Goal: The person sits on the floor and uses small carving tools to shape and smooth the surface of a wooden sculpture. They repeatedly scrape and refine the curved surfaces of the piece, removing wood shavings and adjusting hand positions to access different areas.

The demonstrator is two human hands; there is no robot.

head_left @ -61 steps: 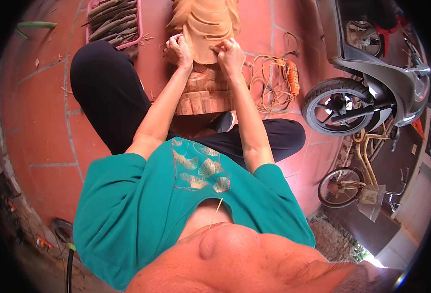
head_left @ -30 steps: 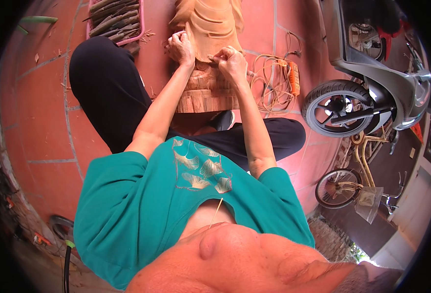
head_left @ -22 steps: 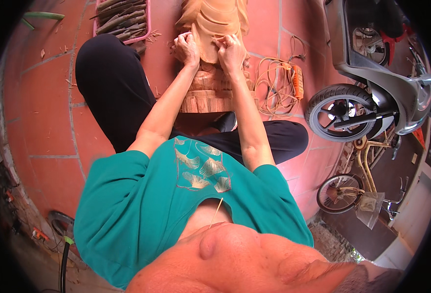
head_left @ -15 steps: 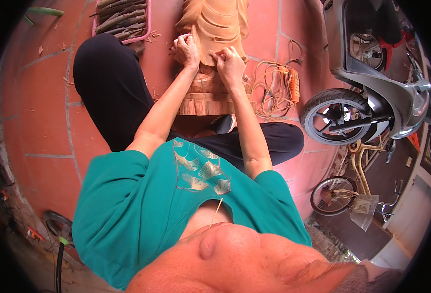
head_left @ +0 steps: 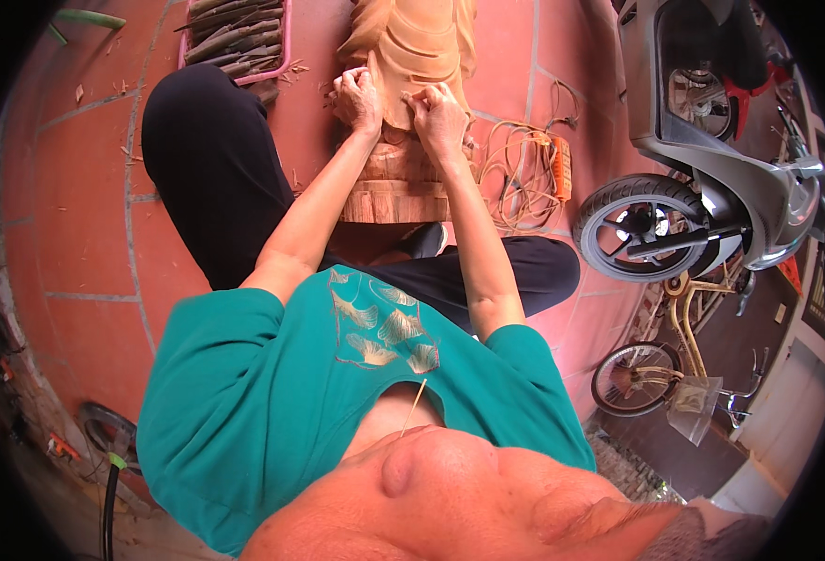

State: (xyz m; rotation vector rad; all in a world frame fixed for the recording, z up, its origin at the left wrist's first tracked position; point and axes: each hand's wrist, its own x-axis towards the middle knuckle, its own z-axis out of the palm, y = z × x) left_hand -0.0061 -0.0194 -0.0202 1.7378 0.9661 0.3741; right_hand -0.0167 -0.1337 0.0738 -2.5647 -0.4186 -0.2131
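A carved figure (head_left: 422, 42) of light wood, with draped folds cut into it, stands between my legs at the top of the view. Its round, rough-sided wooden base (head_left: 389, 203) is nearest me. At the figure's left edge, my left hand (head_left: 358, 103) is closed with its fingers curled against the wood. My right hand (head_left: 439, 120) rests on the lower right of the carving, thumb and fingers pinched together. Whatever either hand grips is too small or too hidden to make out. The figure's top lies outside the view.
A pink basket (head_left: 288, 42) full of carving tools sits beyond my left knee. Right of the figure, a coiled cable (head_left: 510, 182) lies by an orange power strip (head_left: 562, 168). A grey motorbike (head_left: 674, 140) and a bicycle (head_left: 638, 377) stand farther right. Wood chips dot the tiles.
My right hand has shifted slightly up along the carving, still pinched. My left hand stays at nearly the same spot on the figure's edge.
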